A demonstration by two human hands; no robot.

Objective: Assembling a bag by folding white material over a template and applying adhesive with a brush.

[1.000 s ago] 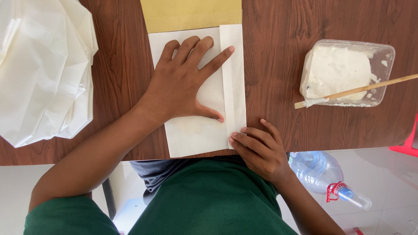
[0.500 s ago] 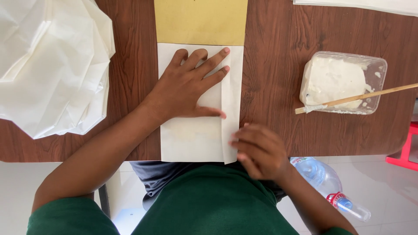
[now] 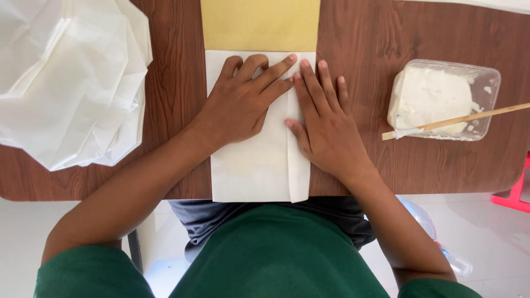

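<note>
Paper (image 3: pixel 251 165), white and folded, is laid at the near edge of the table (image 3: pixel 176 110), directly in front of the person, with its long axis running away from the body. A narrow flap is folded over along its right side, and the fold line runs along the same long axis. The far end of the sheet is met by a yellow sheet (image 3: pixel 259 25), which is either overlapped or only touched; this cannot be told.

The left hand (image 3: pixel 243 105) is spread flat, palm down, on the upper middle of the paper, with nothing gripped. The right hand (image 3: pixel 326 127) is also held open and flat, pressed on the folded flap, with its fingers pointing away from the body. The two hands are touching at the fingertips, and the fold is nearer to the right one.

On the brown wooden table, a heap of crumpled white paper (image 3: pixel 72 77) is seen well to the left. To the right, apart from the hands, a clear plastic tub of white paste (image 3: pixel 441 99) is placed, with a wooden stick (image 3: pixel 452 121) resting across it. Below the table edge, a pale floor and a plastic bottle (image 3: pixel 436 232) are partly seen
</note>
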